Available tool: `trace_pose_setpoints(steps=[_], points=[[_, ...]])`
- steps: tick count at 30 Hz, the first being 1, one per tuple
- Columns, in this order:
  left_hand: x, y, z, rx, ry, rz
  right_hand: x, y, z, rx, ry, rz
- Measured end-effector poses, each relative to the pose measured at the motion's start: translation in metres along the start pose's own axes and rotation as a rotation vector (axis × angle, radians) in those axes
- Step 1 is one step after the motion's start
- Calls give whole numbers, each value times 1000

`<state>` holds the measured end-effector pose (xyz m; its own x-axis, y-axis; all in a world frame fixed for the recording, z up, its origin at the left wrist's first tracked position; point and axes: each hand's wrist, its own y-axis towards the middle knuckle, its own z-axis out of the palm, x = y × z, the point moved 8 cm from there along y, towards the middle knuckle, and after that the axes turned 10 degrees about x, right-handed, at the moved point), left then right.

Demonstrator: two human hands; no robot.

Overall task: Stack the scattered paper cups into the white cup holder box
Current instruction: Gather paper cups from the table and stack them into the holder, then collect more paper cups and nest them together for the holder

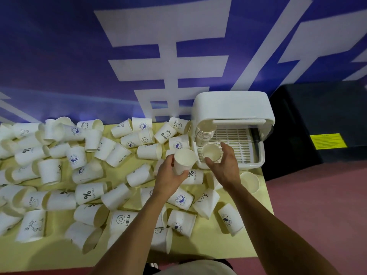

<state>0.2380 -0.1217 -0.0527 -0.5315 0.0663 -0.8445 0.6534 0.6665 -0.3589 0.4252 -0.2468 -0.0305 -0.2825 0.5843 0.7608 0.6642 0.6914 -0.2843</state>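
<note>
Nearest the lens: a pale garment (198, 267) at the bottom edge, with two bare forearms reaching forward over the desk (252, 245), which has a yellow covering.

Left hand (168, 178): fingers curled round a paper cup (183, 160), held mouth towards the camera, just left of the box.

Right hand (225, 165): thumb and fingers curled about a second cup (211, 152), mouth up, at the front left corner of the white cup holder box (232, 108). The box stands at the far right corner of the desk, against the wall. Its front is open and shows a slatted tray (238, 139). A nested stack (204, 133) lies at the tray's rear left, just behind the second cup.

Legible printing:
- HELLO cup (123, 219): smiling face beside the word.
- NICE DAY cup (89, 193): large "%" sign.
- Bear cup (165, 132): small animal drawing.
- Whale-badge cup (180, 199): ring lettering too small to read.

The scattered cups (49, 171) lie mostly on their sides across the desk, several touching the box's left wall. The forearms cover parts of some. One upright cup (250, 181) stands just right of the right wrist.

Surroundings:
- Blue wall (59, 56) with large white characters.
- Black case (317, 116) to the right of the box. It bears a yellow label (327, 140) whose text is unreadable.
- Reddish floor (317, 205).
</note>
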Motion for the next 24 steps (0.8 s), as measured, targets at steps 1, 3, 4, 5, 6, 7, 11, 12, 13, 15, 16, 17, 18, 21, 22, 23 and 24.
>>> trace_pose_setpoints(steps=[1, 3, 4, 5, 6, 7, 11, 12, 13, 15, 16, 17, 18, 21, 22, 23, 24], points=[[-6, -1, 3, 8, 10, 13, 3, -5, -2, 6, 26, -8], [-18, -4, 10, 40, 12, 46, 9, -15, 1, 53, 96, 5], [-23, -5, 13, 60, 4, 62, 11, -20, 4, 88, 138, 19], [-26, -6, 17, 78, 5, 75, 14, -24, 8, 120, 173, 30], [-30, -7, 19, 92, 14, 83, 17, -27, 11, 145, 193, 35], [-33, -8, 21, 101, 23, 91, 20, -29, 12, 157, 194, 36], [-40, -8, 25, 122, 32, 96, 26, -31, 8, 127, 157, 16], [-41, -7, 26, 124, 32, 96, 28, -31, 6, 124, 141, 8], [-41, -7, 26, 126, 31, 96, 29, -30, 3, 119, 135, 1], [-40, -7, 26, 130, 28, 91, 31, -28, -7, 77, 165, -6], [-37, -7, 26, 134, 25, 85, 31, -27, -15, 36, 194, -2], [-34, -6, 26, 134, 23, 79, 30, -25, -22, -16, 221, -1], [-30, -6, 25, 131, 25, 72, 29, -23, -29, -70, 238, -1], [-21, -1, 22, 106, 53, 47, 24, -15, -37, -158, 230, -3], [-18, 0, 21, 98, 54, 35, 22, -12, -36, -158, 208, -7], [-17, 2, 21, 93, 50, 24, 20, -9, -34, -152, 180, -9], [-16, 3, 20, 87, 44, 17, 17, -5, -31, -143, 148, -4]])
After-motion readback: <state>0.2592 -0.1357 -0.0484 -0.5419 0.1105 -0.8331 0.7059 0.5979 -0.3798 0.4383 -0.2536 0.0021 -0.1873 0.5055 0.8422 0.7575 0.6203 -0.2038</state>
